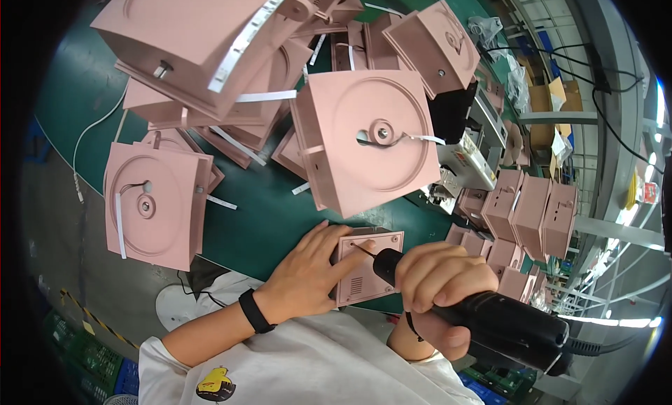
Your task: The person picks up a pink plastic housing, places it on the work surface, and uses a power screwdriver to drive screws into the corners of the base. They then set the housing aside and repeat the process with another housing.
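Electric screwdriver: black. Vented housing: plain dusty pink. Benchtop: dark green. LED strip: white. T-shirt: white, yellow-and-black print. Wristband: black. Floor tape: black/yellow stripes.

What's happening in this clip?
A person works at a green table with both hands. The left hand holds a small pink box steady, while the right hand grips a black corded power screwdriver, its bit at the box's upper-left corner. Whether it sits in a screw is too small to tell. Larger pink housings, some with white strips, are piled beyond.
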`<state>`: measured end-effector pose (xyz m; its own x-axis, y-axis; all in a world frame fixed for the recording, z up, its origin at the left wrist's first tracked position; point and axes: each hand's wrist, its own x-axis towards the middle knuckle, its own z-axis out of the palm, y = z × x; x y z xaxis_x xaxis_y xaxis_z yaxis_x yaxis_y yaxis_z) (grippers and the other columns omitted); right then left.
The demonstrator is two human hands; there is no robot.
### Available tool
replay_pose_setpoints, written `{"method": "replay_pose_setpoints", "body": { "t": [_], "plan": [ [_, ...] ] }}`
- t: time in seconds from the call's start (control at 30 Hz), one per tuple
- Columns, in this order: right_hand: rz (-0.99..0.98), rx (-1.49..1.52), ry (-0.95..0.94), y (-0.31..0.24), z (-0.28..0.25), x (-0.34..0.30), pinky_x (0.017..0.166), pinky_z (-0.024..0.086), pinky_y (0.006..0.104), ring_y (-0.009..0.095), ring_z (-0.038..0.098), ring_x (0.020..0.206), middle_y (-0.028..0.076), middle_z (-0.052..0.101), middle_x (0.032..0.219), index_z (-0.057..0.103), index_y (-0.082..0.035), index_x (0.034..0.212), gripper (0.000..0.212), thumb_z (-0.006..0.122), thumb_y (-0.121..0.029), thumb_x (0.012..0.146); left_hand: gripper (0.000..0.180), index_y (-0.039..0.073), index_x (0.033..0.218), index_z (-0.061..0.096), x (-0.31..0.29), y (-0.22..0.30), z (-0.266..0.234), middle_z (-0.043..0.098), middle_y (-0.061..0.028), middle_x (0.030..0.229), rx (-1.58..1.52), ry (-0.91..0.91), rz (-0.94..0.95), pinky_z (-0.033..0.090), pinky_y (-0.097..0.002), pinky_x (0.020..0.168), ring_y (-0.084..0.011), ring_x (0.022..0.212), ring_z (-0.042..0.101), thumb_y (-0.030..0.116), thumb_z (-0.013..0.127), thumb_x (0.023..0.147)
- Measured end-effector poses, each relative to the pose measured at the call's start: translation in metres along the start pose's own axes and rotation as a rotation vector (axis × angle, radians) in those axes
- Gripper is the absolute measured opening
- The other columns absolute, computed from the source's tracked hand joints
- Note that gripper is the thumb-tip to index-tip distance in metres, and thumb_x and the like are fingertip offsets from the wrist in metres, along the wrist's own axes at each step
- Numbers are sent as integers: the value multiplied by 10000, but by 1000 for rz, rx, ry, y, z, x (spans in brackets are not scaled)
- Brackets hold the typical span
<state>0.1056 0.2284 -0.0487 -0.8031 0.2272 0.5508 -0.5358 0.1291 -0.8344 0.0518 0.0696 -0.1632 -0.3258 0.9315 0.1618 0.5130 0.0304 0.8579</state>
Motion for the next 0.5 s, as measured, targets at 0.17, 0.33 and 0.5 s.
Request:
{"method": "replay_pose_setpoints", "body": {
  "t": [0.17, 0.33, 0.5],
  "plan": [
    [78, 16, 22, 19, 6, -9, 459, 497, 323, 170, 573, 439, 25, 572, 579, 524, -64, 878, 381, 751, -370, 904, 719, 78, 1297, 588, -8, -4, 4, 460, -271, 1424, -3, 21, 0, 308, -545, 1228, -426, 1371, 436, 195, 848, 637],
    [97, 48, 10, 19, 10, -6, 479, 494, 338, 188, 565, 433, 28, 577, 578, 546, -64, 808, 355, 781, -323, 869, 633, 44, 1205, 606, -7, -4, 3, 460, -278, 1426, -2, 45, 18, 309, -549, 1226, -434, 1365, 438, 222, 839, 643],
    [65, 99, 26, 22, 1, -12, 546, 502, 349, 222, 598, 528, 57, 609, 637, 585, -50, 787, 307, 812, -257, 797, 626, 45, 1221, 606, -5, -8, 3, 482, -290, 1407, 13, 36, 61, 347, -549, 1197, -455, 1341, 458, 260, 827, 676]
  ]
}}
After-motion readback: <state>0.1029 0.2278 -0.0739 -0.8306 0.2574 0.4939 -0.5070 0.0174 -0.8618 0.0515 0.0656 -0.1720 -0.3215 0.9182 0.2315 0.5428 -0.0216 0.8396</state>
